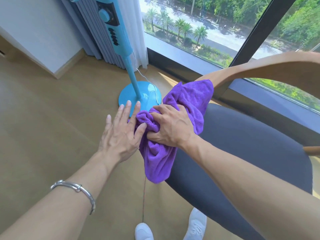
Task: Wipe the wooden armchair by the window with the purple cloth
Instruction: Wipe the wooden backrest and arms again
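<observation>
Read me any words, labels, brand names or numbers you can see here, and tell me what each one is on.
No text here can be read.
Marks around the dial on the blue fan: too small and blurred to read.
Marks on the dark buttons below it: blurred, unreadable.
No lettering shows on the purple cloth, the wooden armchair or the white shoes.
</observation>
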